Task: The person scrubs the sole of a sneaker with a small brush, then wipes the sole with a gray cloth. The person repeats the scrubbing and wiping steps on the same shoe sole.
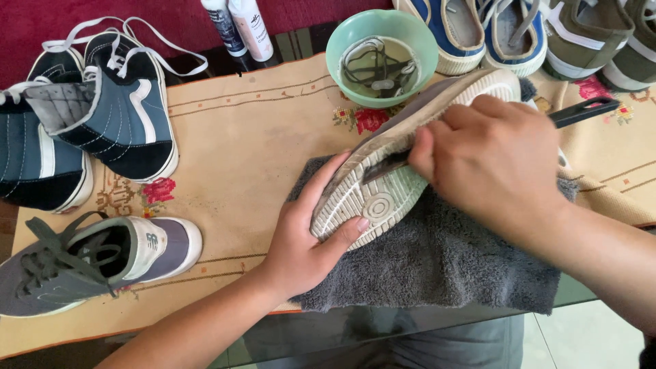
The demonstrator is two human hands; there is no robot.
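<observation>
1. Your left hand point(301, 239) grips the heel end of the shoe point(403, 160), fingers closed around it, so the sole faces up and stays steady.
2. Your right hand point(495, 160) is closed on a black brush point(588, 109), pressing it on the sole.
3. The shoe lies on a grey towel point(444, 260) on the counter point(253, 143), probably to catch dirt, just before the green bowl point(379, 58) holding laces.

brush point(581, 111) head hidden under right hand point(495, 164); top shoes point(471, 31) cropped
</observation>
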